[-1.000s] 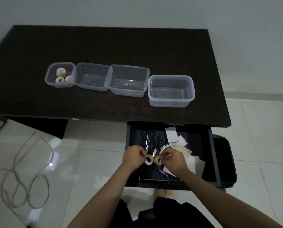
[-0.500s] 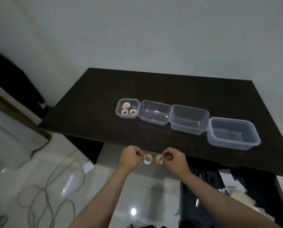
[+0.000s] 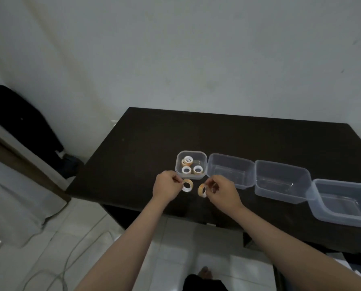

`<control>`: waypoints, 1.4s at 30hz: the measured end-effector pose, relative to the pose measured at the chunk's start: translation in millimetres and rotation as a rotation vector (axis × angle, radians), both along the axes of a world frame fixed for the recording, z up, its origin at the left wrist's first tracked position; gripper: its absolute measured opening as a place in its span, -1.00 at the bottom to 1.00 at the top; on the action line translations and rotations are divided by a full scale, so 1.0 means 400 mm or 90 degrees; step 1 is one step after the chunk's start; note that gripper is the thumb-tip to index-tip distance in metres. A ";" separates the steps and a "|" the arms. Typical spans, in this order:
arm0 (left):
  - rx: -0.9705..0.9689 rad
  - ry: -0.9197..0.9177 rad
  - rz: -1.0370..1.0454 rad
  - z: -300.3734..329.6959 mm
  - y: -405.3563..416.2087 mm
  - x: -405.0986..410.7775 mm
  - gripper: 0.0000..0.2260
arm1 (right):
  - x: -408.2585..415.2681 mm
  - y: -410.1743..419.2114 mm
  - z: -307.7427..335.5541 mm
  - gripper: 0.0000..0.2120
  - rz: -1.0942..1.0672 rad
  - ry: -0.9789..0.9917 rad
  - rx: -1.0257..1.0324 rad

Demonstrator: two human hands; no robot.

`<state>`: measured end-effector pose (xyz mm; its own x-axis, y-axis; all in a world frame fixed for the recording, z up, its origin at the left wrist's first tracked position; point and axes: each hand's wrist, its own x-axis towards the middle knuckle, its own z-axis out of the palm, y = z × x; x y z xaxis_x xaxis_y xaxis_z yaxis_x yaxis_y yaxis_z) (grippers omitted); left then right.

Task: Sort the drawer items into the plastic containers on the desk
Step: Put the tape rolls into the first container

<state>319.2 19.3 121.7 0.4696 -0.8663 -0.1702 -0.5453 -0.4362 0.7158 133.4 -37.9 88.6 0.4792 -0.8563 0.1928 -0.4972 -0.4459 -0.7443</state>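
Note:
My left hand (image 3: 167, 189) pinches a small tan tape roll (image 3: 188, 185) over the dark desk (image 3: 249, 139). My right hand (image 3: 221, 191) pinches a second tape roll (image 3: 202, 190) beside it. Both rolls hang just in front of the small square clear container (image 3: 191, 153), which holds three tape rolls (image 3: 191, 166). To its right stand three larger clear containers (image 3: 231, 172) (image 3: 282, 183) (image 3: 343, 201), all with nothing inside. The open drawer is almost out of view at the bottom right.
A corner of the drawer with white paper (image 3: 347, 267) shows at the lower right. A grey cable (image 3: 70, 255) lies on the white tiled floor at left. A dark object (image 3: 17, 114) leans by the wall on the left.
Both hands lifted the two tape rolls out of the drawer and carried them up and left over the desk, close to the small container. My view swung left with them.

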 end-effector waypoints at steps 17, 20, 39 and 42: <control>0.050 -0.054 -0.138 -0.120 -0.332 0.093 -0.87 | 0.182 -0.381 -0.039 -0.86 0.130 0.156 -0.060; 0.037 -0.015 -0.143 -0.140 -0.322 0.095 -0.87 | 0.196 -0.394 -0.054 -0.82 0.160 0.192 -0.054; -0.195 0.002 -0.055 -0.152 -0.060 -0.008 -0.81 | 0.061 -0.154 -0.046 -0.75 0.037 0.071 -0.109; -0.191 0.013 -0.057 -0.162 0.042 -0.070 -0.81 | 0.008 -0.037 -0.061 -0.74 0.028 0.055 -0.117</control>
